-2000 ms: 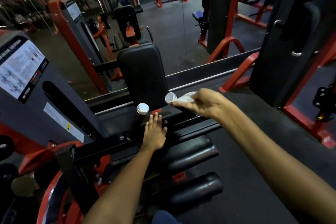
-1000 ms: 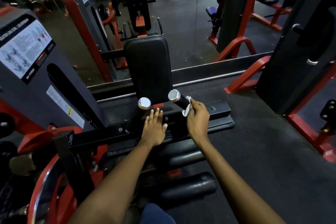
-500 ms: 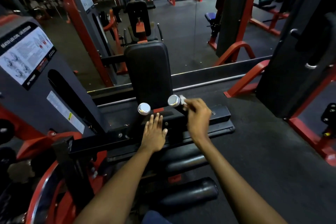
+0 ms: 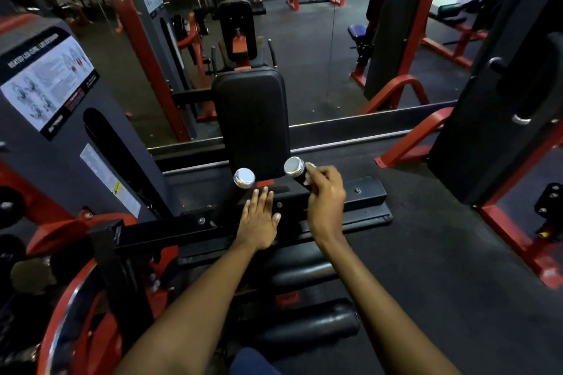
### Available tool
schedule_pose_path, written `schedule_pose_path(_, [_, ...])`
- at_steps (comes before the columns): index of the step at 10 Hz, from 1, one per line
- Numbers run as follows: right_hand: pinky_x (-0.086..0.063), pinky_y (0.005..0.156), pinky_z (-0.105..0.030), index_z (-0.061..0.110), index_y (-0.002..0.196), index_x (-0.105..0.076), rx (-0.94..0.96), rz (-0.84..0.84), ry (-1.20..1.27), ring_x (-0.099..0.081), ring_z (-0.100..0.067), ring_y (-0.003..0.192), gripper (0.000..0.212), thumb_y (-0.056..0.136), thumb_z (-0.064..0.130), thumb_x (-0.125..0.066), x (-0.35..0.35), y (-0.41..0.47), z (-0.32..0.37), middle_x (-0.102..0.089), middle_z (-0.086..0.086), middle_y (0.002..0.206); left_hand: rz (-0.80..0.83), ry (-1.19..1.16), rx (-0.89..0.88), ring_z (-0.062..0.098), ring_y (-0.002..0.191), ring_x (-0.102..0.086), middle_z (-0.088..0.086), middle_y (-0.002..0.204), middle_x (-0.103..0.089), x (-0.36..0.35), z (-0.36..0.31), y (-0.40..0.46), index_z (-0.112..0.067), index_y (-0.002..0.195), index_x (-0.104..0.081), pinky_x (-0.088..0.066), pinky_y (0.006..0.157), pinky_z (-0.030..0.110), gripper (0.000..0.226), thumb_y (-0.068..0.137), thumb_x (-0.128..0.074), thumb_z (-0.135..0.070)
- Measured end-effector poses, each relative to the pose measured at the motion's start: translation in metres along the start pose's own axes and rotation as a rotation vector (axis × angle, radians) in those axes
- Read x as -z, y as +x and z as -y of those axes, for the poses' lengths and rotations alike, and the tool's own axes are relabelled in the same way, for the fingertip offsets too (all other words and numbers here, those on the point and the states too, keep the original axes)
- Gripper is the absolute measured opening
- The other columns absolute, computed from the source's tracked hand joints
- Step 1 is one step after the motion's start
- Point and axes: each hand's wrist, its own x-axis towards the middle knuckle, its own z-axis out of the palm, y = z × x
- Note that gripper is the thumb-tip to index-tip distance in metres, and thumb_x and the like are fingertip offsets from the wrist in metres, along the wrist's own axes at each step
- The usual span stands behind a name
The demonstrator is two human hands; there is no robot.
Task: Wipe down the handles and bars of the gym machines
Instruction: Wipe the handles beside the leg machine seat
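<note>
Head view, looking down over a leg machine.

Right hand (image 4: 326, 201): fingers curled round the right handle (image 4: 300, 174), just below its chrome end cap. A small piece of white cloth (image 4: 309, 166) shows between the fingertips and the handle; most of it is hidden by the hand. Grip appears closed on cloth and handle together.

Left hand (image 4: 259, 219): flat, fingers straight and slightly spread, palm resting on the black frame bar (image 4: 170, 231) of the machine. Holds nothing. Fingertips lie just near of the left handle (image 4: 240, 184), close to it; contact cannot be confirmed.

Both handles stand side by side at centre, tilted toward the camera, chrome caps facing up, directly near of the black back pad (image 4: 251, 122).

Near of the hands: two black roller pads (image 4: 307, 326), one behind the other, lying across the machine.

Left: grey weight-stack housing with an instruction placard (image 4: 45, 82). Red frame tubes at lower left.

Far: a mirror (image 4: 304, 49) reflecting the machine and floor. Right: another black and red machine (image 4: 502, 119) on dark rubber flooring.
</note>
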Motion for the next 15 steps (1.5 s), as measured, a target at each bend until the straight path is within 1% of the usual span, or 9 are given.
schedule_pose_path(2, [-0.046,0.074,-0.026,0.005,0.104,-0.071,-0.245,0.296,-0.276,-0.062,-0.029,0.083,0.043,0.075,-0.017,-0.049,0.024,0.017,-0.061,-0.06,-0.008,0.088,0.008,0.004,0.0,0.022,0.147,0.018,0.003,0.161,0.016,0.001,0.0,-0.001,-0.011,0.153,0.007,0.007,0.118,0.037,0.062,0.105,-0.024,-0.035])
schedule_pose_path(3, [-0.046,0.072,-0.032,0.006,0.095,-0.07,-0.183,0.885,-0.652,-0.063,-0.027,0.086,0.026,0.083,-0.003,-0.048,0.018,0.085,-0.053,-0.067,-0.017,0.092,-0.006,0.016,-0.009,0.023,0.147,0.017,0.003,0.161,0.016,-0.001,0.0,0.0,-0.011,0.153,0.007,0.006,0.118,0.037,0.062,0.105,-0.024,-0.035])
schedule_pose_path(4, [-0.039,0.065,-0.029,0.007,0.082,-0.067,-0.035,1.154,-0.539,-0.055,-0.016,0.074,0.021,0.086,0.0,-0.048,0.006,0.123,-0.021,-0.062,-0.011,0.075,-0.014,0.017,-0.009,0.023,0.147,0.017,0.004,0.161,0.016,-0.003,0.002,0.0,-0.01,0.153,0.006,0.006,0.118,0.037,0.062,0.105,-0.023,-0.036])
schedule_pose_path(6, [-0.045,0.073,-0.017,0.007,0.092,-0.066,-0.191,1.234,0.264,-0.059,-0.006,0.077,0.023,0.092,-0.006,-0.047,-0.007,0.128,0.01,-0.066,-0.001,0.083,-0.004,0.042,-0.018,0.024,0.147,0.017,0.005,0.161,0.016,-0.003,0.003,0.001,-0.009,0.153,0.007,0.006,0.118,0.037,0.063,0.105,-0.023,-0.036])
schedule_pose_path(8, [-0.042,0.071,-0.028,0.008,0.074,-0.068,-0.225,1.347,-0.26,-0.053,-0.004,0.061,0.036,0.083,-0.015,-0.043,-0.001,0.121,-0.058,-0.061,0.009,0.063,0.014,-0.007,-0.027,0.023,0.147,0.018,0.004,0.16,0.017,0.001,0.002,0.002,-0.011,0.153,0.006,0.007,0.118,0.037,0.062,0.105,-0.024,-0.035])
schedule_pose_path(9, [-0.044,0.07,-0.023,0.01,0.077,-0.062,-0.134,1.426,-0.147,-0.056,0.0,0.063,0.036,0.085,-0.017,-0.041,-0.008,0.139,-0.007,-0.063,0.008,0.065,0.007,0.007,-0.025,0.024,0.147,0.018,0.005,0.161,0.016,-0.001,0.003,0.002,-0.01,0.153,0.006,0.006,0.118,0.037,0.063,0.105,-0.024,-0.036])
schedule_pose_path(11, [-0.048,0.079,-0.019,0.0,0.097,-0.066,-0.227,1.095,0.216,-0.06,0.001,0.076,0.023,0.089,-0.012,-0.047,0.003,0.109,-0.014,-0.067,0.003,0.082,0.029,-0.015,-0.027,0.023,0.147,0.019,0.004,0.16,0.018,-0.001,0.004,0.001,-0.011,0.153,0.008,0.007,0.118,0.038,0.063,0.105,-0.024,-0.036])
schedule_pose_path(13, [-0.039,0.071,-0.024,0.006,0.082,-0.069,-0.136,1.054,-0.303,-0.055,-0.012,0.077,0.039,0.073,-0.021,-0.042,0.014,0.097,-0.07,-0.062,-0.007,0.079,0.032,-0.026,-0.034,0.023,0.146,0.02,0.004,0.16,0.019,0.001,0.004,0.0,-0.011,0.153,0.008,0.008,0.118,0.038,0.062,0.105,-0.024,-0.036])
schedule_pose_path(15, [-0.041,0.077,-0.023,0.003,0.096,-0.072,-0.109,0.524,-0.441,-0.06,-0.029,0.088,0.029,0.075,-0.01,-0.059,0.016,0.035,-0.086,-0.067,-0.017,0.091,0.032,-0.011,-0.036,0.023,0.146,0.019,0.004,0.16,0.019,0.002,0.003,-0.001,-0.011,0.153,0.008,0.008,0.118,0.038,0.062,0.105,-0.023,-0.036])
